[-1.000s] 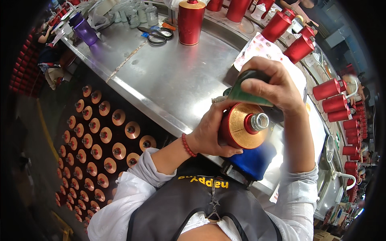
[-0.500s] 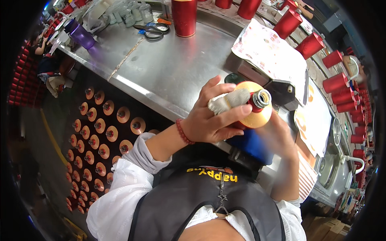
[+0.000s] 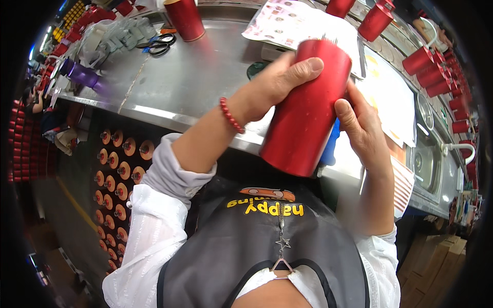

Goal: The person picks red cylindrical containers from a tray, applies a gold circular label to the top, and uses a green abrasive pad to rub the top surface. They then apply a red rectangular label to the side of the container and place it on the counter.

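A red cylindrical bottle [image 3: 308,113] is held tilted above the metal bench, its wide lower end toward my apron and its top leaning away to the right. My left hand [image 3: 280,79] grips the upper left side, thumb lying across the front and fingers hidden behind. At the bottle's right side, my right hand [image 3: 367,126] has its thumb near the edge while its other fingers pass partly behind. The bottle's neck is mostly out of sight. Something blue [image 3: 331,146] shows just behind the bottle.
On the metal bench [image 3: 169,77] stand another red cylinder [image 3: 185,20], black scissors [image 3: 162,45] and a purple cup [image 3: 79,73]. A patterned sheet [image 3: 287,23] covers a box at the back. Several bottles [image 3: 123,169] stand below left. A sink [image 3: 426,164] is at right.
The bottle has swung from neck toward me to its long red side showing. My left thumb has moved onto that side, and the pale cloth by my left fingers is no longer visible.
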`<state>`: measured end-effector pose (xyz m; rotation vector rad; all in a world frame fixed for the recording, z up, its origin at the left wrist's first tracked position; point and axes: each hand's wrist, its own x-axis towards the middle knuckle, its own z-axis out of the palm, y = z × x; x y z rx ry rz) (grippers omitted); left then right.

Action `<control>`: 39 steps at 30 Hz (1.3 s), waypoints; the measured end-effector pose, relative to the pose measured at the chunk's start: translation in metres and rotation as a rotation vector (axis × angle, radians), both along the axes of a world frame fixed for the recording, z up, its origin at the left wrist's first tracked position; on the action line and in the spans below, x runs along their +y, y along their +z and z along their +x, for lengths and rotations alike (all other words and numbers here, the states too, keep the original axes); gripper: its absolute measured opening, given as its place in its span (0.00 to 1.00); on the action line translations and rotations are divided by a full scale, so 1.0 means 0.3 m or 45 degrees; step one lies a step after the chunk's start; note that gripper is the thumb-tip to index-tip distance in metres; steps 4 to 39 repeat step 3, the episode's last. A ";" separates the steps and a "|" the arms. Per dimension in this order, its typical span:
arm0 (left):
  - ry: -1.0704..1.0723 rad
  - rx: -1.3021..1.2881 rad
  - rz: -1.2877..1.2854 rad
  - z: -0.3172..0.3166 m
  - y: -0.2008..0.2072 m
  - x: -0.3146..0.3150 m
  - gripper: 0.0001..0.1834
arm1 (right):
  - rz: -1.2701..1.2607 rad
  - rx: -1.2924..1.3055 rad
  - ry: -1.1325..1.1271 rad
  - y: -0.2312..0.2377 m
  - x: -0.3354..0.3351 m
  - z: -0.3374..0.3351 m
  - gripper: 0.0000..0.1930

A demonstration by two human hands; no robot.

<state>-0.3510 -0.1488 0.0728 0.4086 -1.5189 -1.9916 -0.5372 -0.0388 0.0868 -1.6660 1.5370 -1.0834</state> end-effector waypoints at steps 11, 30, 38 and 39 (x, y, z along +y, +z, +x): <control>-0.165 -0.067 0.286 -0.123 -0.141 -0.001 0.38 | 0.155 -0.050 -0.123 -0.073 0.068 -0.082 0.35; -0.165 -0.067 0.286 -0.123 -0.141 -0.001 0.38 | 0.155 -0.050 -0.123 -0.073 0.068 -0.082 0.35; -0.165 -0.067 0.286 -0.123 -0.141 -0.001 0.38 | 0.155 -0.050 -0.123 -0.073 0.068 -0.082 0.35; -0.165 -0.067 0.286 -0.123 -0.141 -0.001 0.38 | 0.155 -0.050 -0.123 -0.073 0.068 -0.082 0.35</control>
